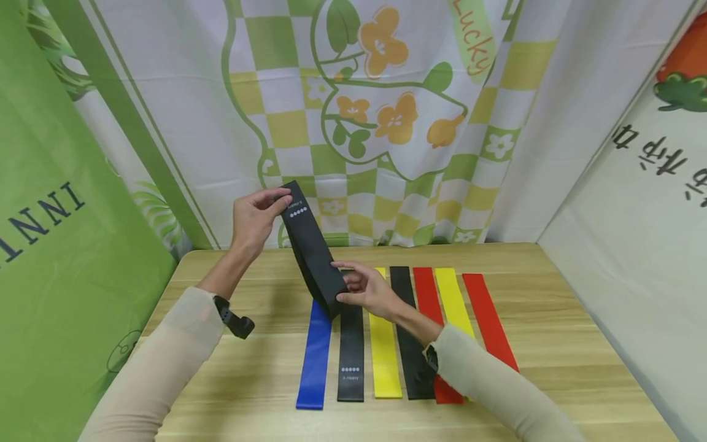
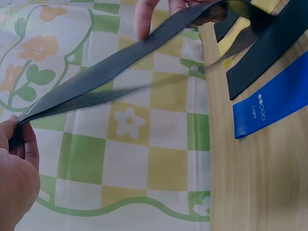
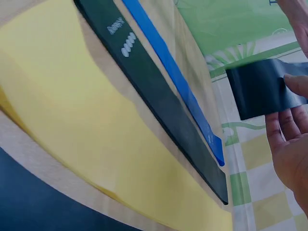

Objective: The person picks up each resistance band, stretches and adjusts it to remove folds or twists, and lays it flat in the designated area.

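A black resistance loop band (image 1: pixel 312 242), printed with white dots and small lettering, slants in the air above the table. My left hand (image 1: pixel 254 222) pinches its upper end between thumb and fingers. Lower down, my right hand (image 1: pixel 377 294) grips the other end, thumb on one face and fingers on the other, as the right wrist view shows. The left wrist view shows the loop's two layers parted along the middle. Beneath it lie a blue band (image 1: pixel 315 362) marked "Light" and another black band (image 1: pixel 350 344) with the same kind of dots.
More flat bands lie in a row to the right: yellow (image 1: pixel 388 359), black (image 1: pixel 405 334), red (image 1: pixel 428 294), a second yellow (image 1: pixel 455 301) and a second red (image 1: pixel 488 319). The wooden table (image 1: pixel 563 362) meets a patterned curtain (image 1: pixel 353 202) at the back.
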`<action>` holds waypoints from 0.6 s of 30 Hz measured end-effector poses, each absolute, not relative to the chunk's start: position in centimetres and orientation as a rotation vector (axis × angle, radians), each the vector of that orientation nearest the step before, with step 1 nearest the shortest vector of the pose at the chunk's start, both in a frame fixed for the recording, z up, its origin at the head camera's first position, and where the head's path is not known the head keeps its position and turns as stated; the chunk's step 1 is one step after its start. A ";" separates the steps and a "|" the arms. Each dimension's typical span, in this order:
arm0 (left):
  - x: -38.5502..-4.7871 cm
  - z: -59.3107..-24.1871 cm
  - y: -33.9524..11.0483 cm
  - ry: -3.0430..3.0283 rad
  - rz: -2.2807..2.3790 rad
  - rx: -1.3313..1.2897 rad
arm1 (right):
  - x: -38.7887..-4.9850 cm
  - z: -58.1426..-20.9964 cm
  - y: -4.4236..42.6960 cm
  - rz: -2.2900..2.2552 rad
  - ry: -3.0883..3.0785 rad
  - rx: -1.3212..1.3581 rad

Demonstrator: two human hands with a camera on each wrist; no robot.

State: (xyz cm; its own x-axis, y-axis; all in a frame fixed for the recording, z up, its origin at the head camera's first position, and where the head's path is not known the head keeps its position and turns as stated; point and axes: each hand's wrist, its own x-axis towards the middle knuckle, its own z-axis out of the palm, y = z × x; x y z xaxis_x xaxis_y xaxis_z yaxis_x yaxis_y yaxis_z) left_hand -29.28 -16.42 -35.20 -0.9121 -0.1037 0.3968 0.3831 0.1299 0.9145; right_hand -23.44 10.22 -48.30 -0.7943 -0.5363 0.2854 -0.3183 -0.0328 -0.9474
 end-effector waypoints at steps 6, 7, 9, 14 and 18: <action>-29.3 -34.6 -16.2 -1.998 -1.853 -0.307 | -23.2 -49.0 10.0 -1.968 2.132 -0.841; -29.3 -34.5 -16.1 -1.983 -1.859 -0.315 | -23.1 -49.0 9.9 -1.971 2.135 -0.835; -29.2 -34.3 -16.0 -1.955 -1.866 -0.329 | -23.1 -49.2 9.8 -1.975 2.145 -0.816; -29.1 -33.8 -15.8 -1.911 -1.872 -0.370 | -22.8 -49.6 9.5 -1.986 2.177 -0.746; -29.1 -33.6 -15.7 -1.902 -1.872 -0.372 | -22.5 -49.8 9.2 -1.964 2.220 -0.730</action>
